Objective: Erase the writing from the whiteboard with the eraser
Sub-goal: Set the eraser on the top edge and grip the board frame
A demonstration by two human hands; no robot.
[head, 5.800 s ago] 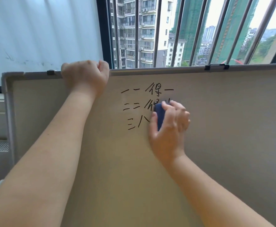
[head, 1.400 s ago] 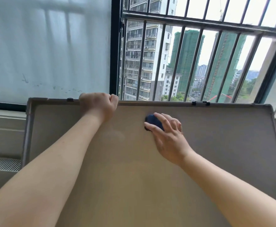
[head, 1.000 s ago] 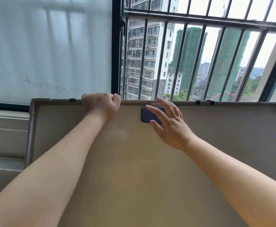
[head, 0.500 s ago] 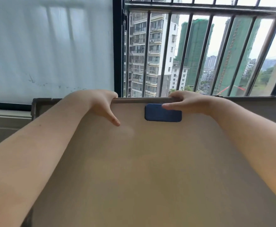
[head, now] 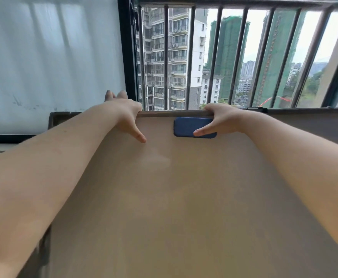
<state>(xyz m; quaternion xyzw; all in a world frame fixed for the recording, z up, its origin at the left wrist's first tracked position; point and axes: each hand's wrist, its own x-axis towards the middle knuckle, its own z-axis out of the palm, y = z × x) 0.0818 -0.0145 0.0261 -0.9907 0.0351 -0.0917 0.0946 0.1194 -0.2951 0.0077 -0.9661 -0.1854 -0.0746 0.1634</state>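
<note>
The whiteboard (head: 184, 207) stands upright in front of me and fills the lower view; its surface shows no writing, only a faint smudge. A dark blue eraser (head: 186, 126) sticks flat on the board just under the top rim, lying horizontally. My left hand (head: 127, 113) grips the top rim left of the eraser, thumb pointing down on the board face, fingers over the back. My right hand (head: 220, 119) grips the rim right of the eraser, its thumb resting across the eraser's lower right corner.
Behind the board is a window with dark vertical bars (head: 192, 57) and high-rise buildings outside. A frosted pane (head: 50, 57) is at the left, above a sill. A black clip (head: 257, 109) sits on the board's top rim to the right.
The writing seen earlier is gone. My right hand let go of the eraser, left it stuck under the rim, and took hold of the top rim. The view moved closer to the board.
</note>
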